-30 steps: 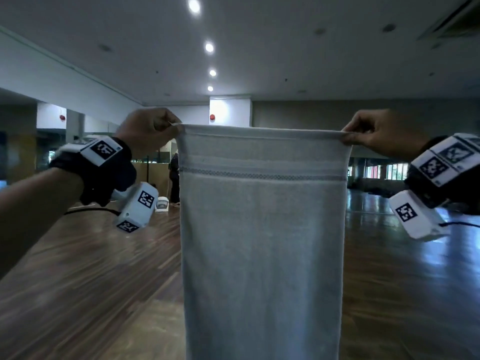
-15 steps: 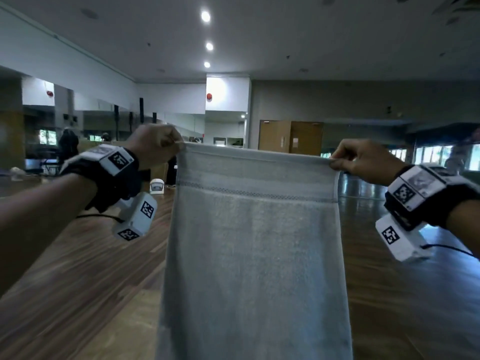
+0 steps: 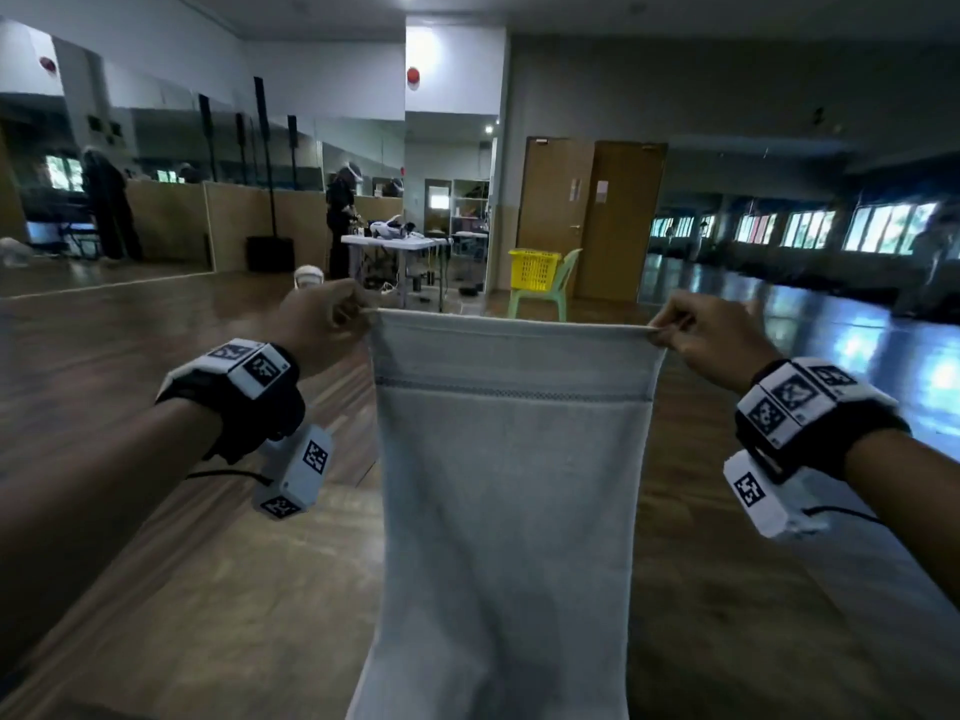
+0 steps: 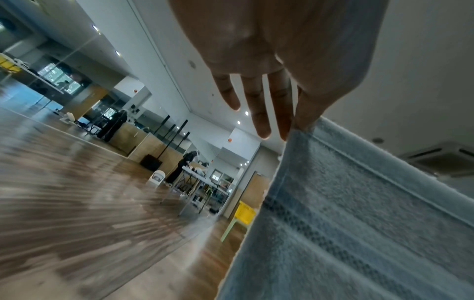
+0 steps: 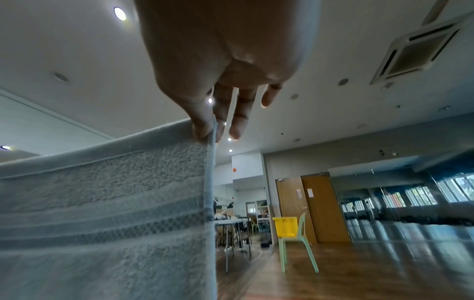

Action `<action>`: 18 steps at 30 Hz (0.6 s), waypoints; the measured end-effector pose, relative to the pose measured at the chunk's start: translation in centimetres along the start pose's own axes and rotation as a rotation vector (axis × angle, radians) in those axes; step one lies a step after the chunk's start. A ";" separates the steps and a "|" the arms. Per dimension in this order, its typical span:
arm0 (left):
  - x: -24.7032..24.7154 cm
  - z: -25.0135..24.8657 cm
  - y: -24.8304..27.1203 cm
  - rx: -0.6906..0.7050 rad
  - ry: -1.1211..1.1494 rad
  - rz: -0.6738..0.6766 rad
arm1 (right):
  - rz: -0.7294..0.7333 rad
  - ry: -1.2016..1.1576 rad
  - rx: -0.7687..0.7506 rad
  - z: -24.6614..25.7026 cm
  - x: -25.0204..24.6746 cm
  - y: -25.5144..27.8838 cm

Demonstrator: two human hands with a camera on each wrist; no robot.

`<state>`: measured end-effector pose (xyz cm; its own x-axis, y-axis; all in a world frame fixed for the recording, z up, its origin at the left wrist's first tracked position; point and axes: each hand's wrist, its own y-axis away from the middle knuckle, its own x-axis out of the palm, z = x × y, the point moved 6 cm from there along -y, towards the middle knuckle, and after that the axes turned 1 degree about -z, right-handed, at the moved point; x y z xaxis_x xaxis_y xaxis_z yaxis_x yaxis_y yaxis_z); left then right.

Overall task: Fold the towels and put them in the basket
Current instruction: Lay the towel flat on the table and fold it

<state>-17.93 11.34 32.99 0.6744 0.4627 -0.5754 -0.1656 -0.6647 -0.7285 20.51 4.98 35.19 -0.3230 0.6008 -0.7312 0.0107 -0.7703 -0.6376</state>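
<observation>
A pale grey-blue towel (image 3: 509,511) with a woven stripe near its top hangs straight down in front of me, its lower end out of view. My left hand (image 3: 358,317) pinches its top left corner and my right hand (image 3: 662,332) pinches its top right corner, so the top edge is stretched level. In the left wrist view the thumb and a finger of the left hand (image 4: 295,130) nip the towel (image 4: 359,223) corner. The right wrist view shows my right hand (image 5: 209,134) nipping the towel (image 5: 102,203) edge the same way. A yellow basket (image 3: 535,269) sits on a green chair far ahead.
The green plastic chair (image 3: 545,298) stands by wooden doors (image 3: 592,215). A white folding table (image 3: 395,246) with gear stands left of it, with a person (image 3: 340,220) beside it. A mirrored wall runs along the left. Wooden floor (image 3: 182,589) spreads all around.
Both hands have come down with the towel, and my view has tilted down, so the far basket, chair and table now show above the towel's top edge.
</observation>
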 end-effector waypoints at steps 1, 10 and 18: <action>1.5 0.5 1.5 0.001 0.011 0.036 | 0.050 -0.013 0.009 -0.5 1.5 1.3; 15.9 5.8 22.0 0.038 -0.266 0.848 | 0.847 0.211 0.019 -5.4 17.5 19.5; 20.7 6.8 29.9 0.051 -0.465 1.082 | 1.151 0.268 -0.022 -6.4 24.6 28.0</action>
<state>-13.84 5.08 -3.22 -0.1601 -0.1515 -0.9754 -0.5263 -0.8228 0.2142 18.92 -0.46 -2.17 0.0961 -0.4168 -0.9039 0.1829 -0.8853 0.4276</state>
